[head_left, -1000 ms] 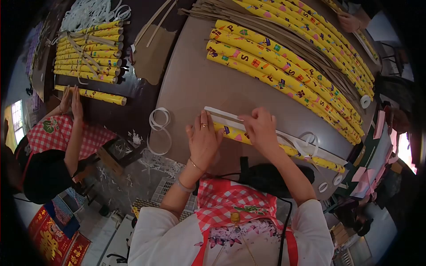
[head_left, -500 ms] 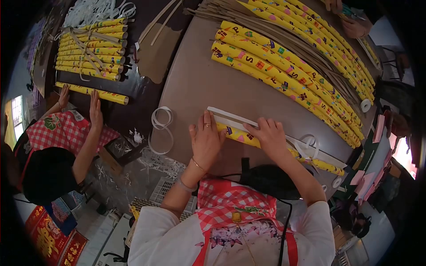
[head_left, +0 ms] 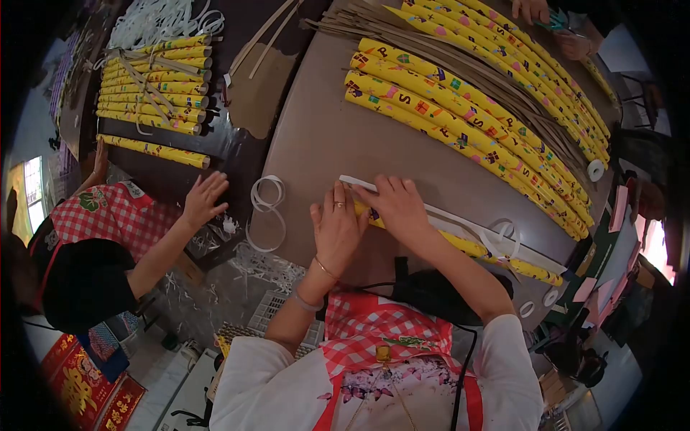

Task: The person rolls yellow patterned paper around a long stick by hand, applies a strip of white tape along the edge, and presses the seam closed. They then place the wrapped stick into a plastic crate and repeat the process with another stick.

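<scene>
A yellow printed paper roll [head_left: 463,245] lies slantwise along the table's near side, with a white strip [head_left: 351,180] along its far edge. My left hand [head_left: 338,228] rests flat over the roll's left end, fingers stretched forward and a ring on one of them. Right beside it, my right hand [head_left: 397,205] lies across the roll and strip, its fingers extended and thumb reaching toward the left fingertips. What is under both palms is hidden. A loop of white strip [head_left: 507,233] curls over the roll's right part.
Several yellow rolls [head_left: 460,126] and brown strips [head_left: 345,27] cover the far table. A coiled white strip [head_left: 267,192] lies left of my hands. A co-worker's hand [head_left: 205,200] is near a single roll [head_left: 154,151]; another person's hands [head_left: 573,44] show at top right.
My right hand has slid left along the roll, up against my left hand, which stays put. The left co-worker's near hand has come off the single roll and moved toward me.
</scene>
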`<state>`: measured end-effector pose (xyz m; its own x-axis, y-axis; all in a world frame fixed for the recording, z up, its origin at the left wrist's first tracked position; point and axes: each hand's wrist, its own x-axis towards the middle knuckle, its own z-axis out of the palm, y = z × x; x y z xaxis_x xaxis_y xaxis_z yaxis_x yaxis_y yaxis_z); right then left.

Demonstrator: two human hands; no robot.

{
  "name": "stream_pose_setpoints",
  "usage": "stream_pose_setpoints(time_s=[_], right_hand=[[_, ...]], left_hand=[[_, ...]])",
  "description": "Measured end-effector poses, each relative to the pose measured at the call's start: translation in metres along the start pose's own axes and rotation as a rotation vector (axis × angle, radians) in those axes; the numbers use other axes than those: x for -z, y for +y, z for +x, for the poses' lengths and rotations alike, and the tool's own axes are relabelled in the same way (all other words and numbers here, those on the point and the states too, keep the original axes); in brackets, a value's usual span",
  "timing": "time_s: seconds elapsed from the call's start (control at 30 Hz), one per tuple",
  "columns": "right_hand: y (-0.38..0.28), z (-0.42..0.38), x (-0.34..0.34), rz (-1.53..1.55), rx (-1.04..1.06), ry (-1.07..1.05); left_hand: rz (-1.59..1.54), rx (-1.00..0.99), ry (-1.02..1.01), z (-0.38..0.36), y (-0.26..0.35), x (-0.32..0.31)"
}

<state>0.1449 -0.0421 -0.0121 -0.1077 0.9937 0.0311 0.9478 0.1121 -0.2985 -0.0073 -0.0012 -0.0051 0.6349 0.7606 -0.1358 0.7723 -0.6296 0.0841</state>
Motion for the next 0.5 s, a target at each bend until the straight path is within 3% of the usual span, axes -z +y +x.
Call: stream_pose_setpoints(time_s=[0.33,0.4,0.5], right_hand=[[0.012,-0.065,0.023,-0.104,-0.113,-0.025],[0.017,-0.099,0.036,-0.120,-0.246,-0.128],[0.021,-0.145,0.056,-0.129,-0.351,-0.118]], left_hand=[[-0.018,0.007,-0.049,0.002,0.000,0.003],[-0.014,-0.007,-0.019,0.001,-0.001,0.002],[0.002,-0.024,0.026,0.001,0.002,0.002]])
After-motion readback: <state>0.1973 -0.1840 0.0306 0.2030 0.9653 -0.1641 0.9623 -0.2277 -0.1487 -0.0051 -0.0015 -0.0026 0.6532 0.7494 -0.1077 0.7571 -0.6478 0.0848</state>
